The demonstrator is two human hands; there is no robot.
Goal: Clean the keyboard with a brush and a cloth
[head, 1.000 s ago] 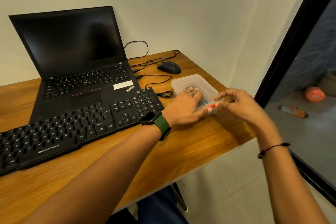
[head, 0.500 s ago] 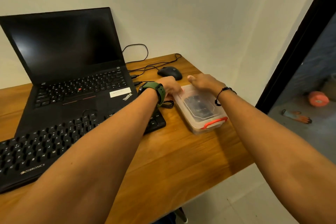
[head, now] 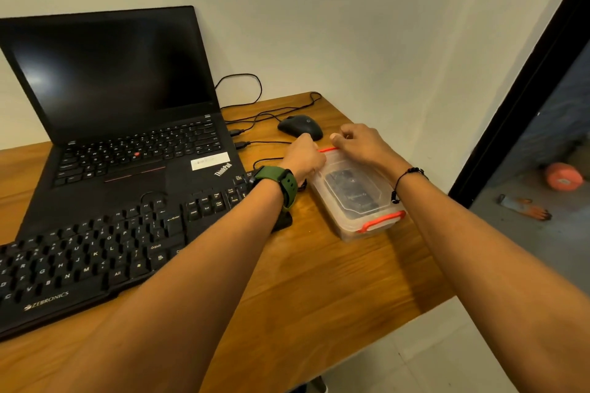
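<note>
A black external keyboard (head: pixel 95 252) lies on the wooden desk (head: pixel 319 290) in front of an open black laptop (head: pixel 127 124). To its right sits a clear plastic box (head: pixel 354 198) with red clips; dark contents show through its lid. Both hands are at the box's far end. My left hand (head: pixel 303 158), with a green watch on the wrist, and my right hand (head: pixel 360 143) curl their fingers round the far red clip (head: pixel 329 149). The near red clip (head: pixel 381 222) is closed. No brush or cloth is visible outside the box.
A black mouse (head: pixel 300 127) sits just behind the box, with cables (head: pixel 265 115) running to the laptop. The desk's right edge is close to the box; beyond it are the floor and a dark door frame (head: pixel 523 89).
Both hands moved from the box's near clip to its far end and now hold the far red clip. The view shifted slightly.
</note>
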